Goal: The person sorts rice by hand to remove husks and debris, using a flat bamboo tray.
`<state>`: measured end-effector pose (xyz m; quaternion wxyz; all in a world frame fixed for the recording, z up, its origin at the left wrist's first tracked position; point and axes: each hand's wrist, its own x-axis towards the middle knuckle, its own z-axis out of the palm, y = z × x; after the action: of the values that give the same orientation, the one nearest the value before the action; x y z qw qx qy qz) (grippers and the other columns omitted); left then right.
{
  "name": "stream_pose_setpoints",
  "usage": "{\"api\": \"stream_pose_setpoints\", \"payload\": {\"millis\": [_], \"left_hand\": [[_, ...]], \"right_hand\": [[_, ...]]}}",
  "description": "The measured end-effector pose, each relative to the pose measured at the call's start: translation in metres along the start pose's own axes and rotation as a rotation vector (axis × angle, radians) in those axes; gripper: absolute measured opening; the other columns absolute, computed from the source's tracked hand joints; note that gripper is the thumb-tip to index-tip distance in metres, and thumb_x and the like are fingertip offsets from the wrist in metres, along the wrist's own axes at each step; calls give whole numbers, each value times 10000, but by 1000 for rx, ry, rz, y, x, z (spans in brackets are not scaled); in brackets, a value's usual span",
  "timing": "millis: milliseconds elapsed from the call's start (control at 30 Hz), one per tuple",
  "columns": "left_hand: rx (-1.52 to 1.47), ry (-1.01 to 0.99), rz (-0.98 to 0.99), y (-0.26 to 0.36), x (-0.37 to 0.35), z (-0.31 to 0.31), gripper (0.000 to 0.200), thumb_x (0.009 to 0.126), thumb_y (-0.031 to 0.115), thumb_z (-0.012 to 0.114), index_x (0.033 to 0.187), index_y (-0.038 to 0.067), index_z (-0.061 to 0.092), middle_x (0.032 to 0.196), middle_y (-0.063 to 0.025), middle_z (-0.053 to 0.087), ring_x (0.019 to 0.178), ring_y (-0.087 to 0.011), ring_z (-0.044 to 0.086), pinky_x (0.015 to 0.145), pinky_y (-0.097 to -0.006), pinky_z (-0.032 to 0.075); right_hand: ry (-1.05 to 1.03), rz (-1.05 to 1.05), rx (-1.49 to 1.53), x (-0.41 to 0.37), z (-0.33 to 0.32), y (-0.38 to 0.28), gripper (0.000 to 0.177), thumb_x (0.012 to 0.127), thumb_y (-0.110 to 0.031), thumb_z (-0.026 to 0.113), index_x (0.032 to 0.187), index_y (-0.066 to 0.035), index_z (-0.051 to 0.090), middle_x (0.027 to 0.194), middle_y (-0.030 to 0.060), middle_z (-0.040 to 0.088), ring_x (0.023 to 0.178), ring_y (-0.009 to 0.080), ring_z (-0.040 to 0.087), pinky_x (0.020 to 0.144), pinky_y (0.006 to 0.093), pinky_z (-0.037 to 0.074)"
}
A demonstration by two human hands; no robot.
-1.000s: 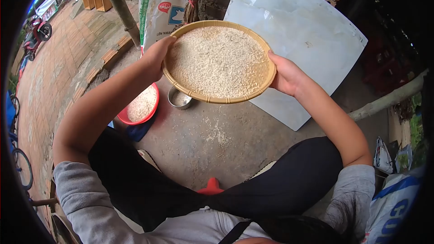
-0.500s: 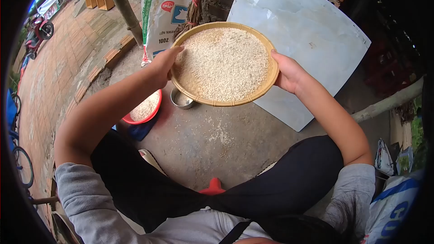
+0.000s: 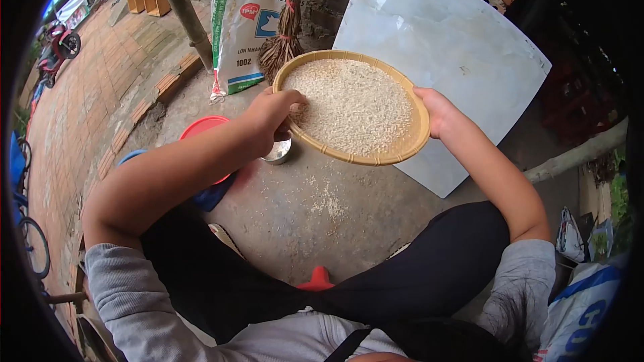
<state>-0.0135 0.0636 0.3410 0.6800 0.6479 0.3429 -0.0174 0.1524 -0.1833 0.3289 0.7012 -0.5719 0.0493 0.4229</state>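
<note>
A round woven winnowing tray [image 3: 359,158] is held up over the floor, with a broad layer of rice grains [image 3: 355,104] on it. My left hand [image 3: 274,115] grips the tray's left rim, with a digit reaching over the edge to the grains and other fingers below. At the opposite rim, my right hand [image 3: 436,112] is closed on the edge, its fingers partly hidden beneath. Below my left hand stands a small metal bowl [image 3: 278,154], partly covered by that hand. Behind my left forearm a red basin [image 3: 204,125] shows only its upper part.
Spilled grains [image 3: 327,202] lie on the concrete floor [image 3: 282,228]. A feed sack [image 3: 235,47] and a straw broom [image 3: 285,40] stand at the back. A large pale board [image 3: 443,47] leans at the right. Between my legs is something red [image 3: 318,278]; a bamboo post [image 3: 181,7] rises at left.
The tray has moved right and slightly towards me, its right side now lower. My left hand has shifted along with it and reaches further over the rim. The grains have drawn away from the right edge.
</note>
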Motion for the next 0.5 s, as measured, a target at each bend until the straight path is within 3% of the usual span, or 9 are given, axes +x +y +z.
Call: {"api": "stream_pose_setpoints", "payload": {"millis": [100,200,233,267,367,500], "left_hand": [[-34,-2,-8,3,3,-5,360,824,214,603,1131,65,485,773,-49,501,634,-172,552,617,-339,518],[-58,-71,15,21,51,-41,406,885,246,527,1152,-50,452,936,-159,591,770,-245,667,750,-373,582],[-60,-221,157,14,64,-61,401,887,250,521,1157,-39,457,949,-162,595,765,-248,667,731,-353,581],[-86,-154,33,18,64,-61,403,886,255,520,1159,-35,464,956,-160,599,781,-246,664,721,-350,576],[-133,21,30,4,53,-32,398,861,259,562,1162,11,484,899,-112,586,728,-212,642,670,-352,557],[-16,-12,96,0,20,-1,394,849,257,583,1178,59,497,847,-87,555,702,-188,600,622,-321,528]], "right_hand": [[48,68,-42,-6,4,4,425,1013,-254,230,1299,-6,422,1251,173,545,1097,275,580,950,438,470],[95,38,13,-29,32,14,422,1017,-264,243,1325,-12,386,1252,172,542,1096,267,583,954,444,472],[27,37,-115,-40,44,13,430,1018,-273,237,1321,-6,384,1257,168,538,1104,265,578,954,433,474],[-44,33,-244,-47,51,12,438,1018,-281,232,1317,1,382,1262,163,534,1112,263,573,955,422,476],[7,-65,-166,-25,26,5,444,1018,-280,229,1322,9,376,1274,168,523,1133,274,560,954,448,471],[117,-53,6,-13,4,-3,430,1010,-264,260,1310,10,399,1265,173,531,1125,280,565,961,462,465]]}}
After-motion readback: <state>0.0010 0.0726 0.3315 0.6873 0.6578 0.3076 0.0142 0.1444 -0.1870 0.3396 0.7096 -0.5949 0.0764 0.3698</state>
